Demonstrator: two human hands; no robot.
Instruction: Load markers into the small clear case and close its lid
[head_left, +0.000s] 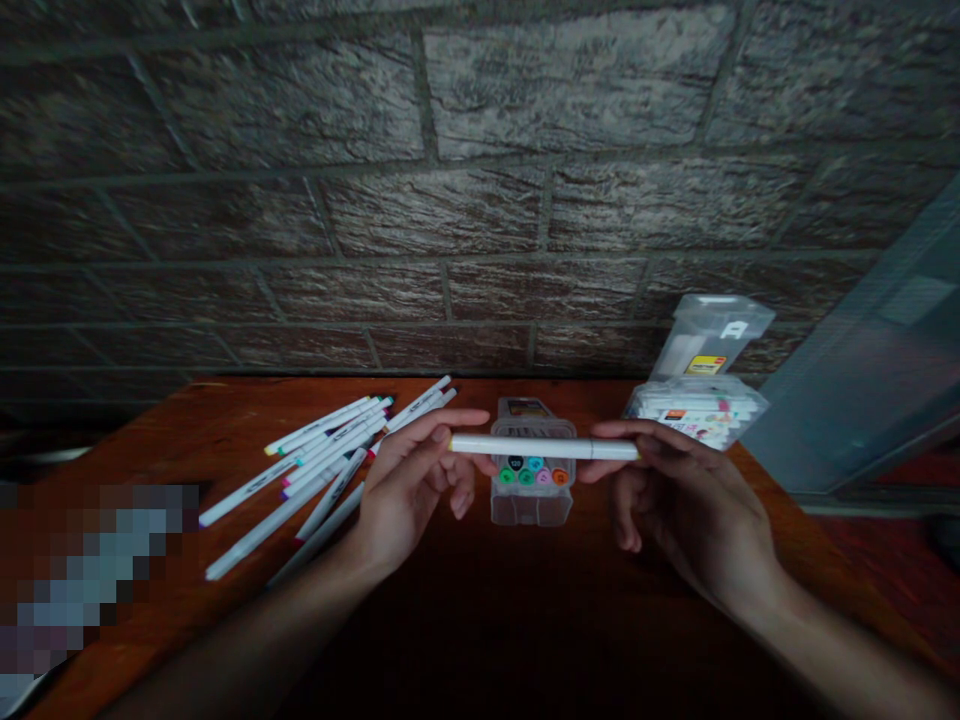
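Observation:
A white marker with yellowish ends is held level between my two hands, above the table. My left hand pinches its left end between thumb and fingers. At the other end, my right hand grips it with thumb and forefinger. Behind the marker stands a clear plastic case, partly hidden by it. Several markers with coloured, numbered ends, among them green, black, blue, pink and orange, sit in that case. Left of my left hand, several loose white markers lie in a scattered pile.
At the back right, a clear box of markers stands by an upright clear plastic lid or case. The wooden table meets a brick wall. A pixelated patch covers the lower left. A grey panel rises beyond the right edge.

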